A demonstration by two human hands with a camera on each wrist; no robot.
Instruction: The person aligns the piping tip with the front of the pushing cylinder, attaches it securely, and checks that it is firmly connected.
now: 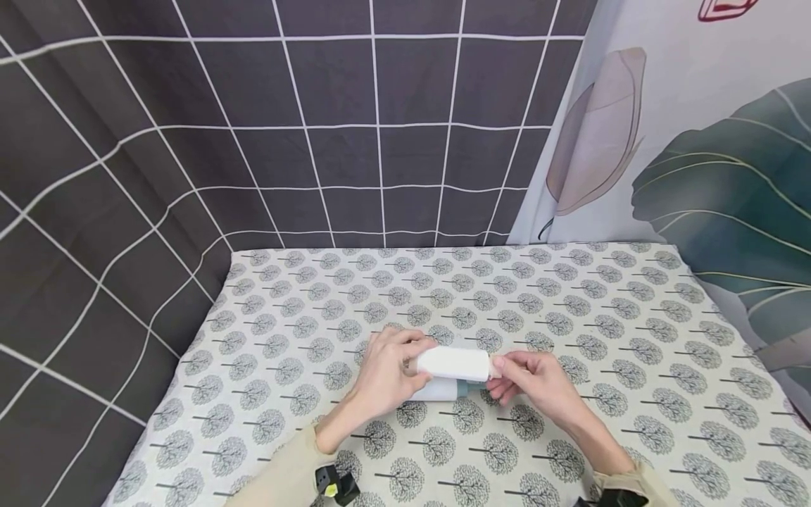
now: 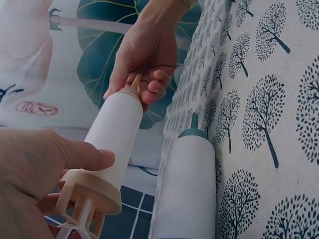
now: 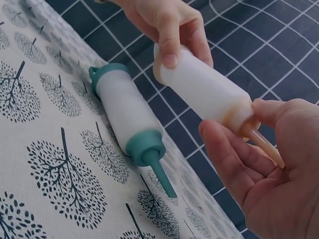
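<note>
Both hands hold one white squeeze bottle (image 1: 455,364) with beige end pieces, raised above the cloth. My left hand (image 1: 388,362) grips it near the base, thumb along the white body; a beige ring with an open, cage-like frame (image 2: 87,199) shows there in the left wrist view. At the other end my right hand (image 1: 540,382) pinches the collar of the beige nozzle (image 3: 266,144), whose narrow tip points toward the palm. A second white bottle (image 3: 128,107) with a teal nozzle (image 3: 162,174) and teal base lies on its side on the cloth just below.
The table wears a pale cloth (image 1: 304,366) printed with dark trees. A dark curtain with a white grid (image 1: 336,162) hangs behind and to the left. On the right hangs a light curtain with large leaves (image 1: 728,183).
</note>
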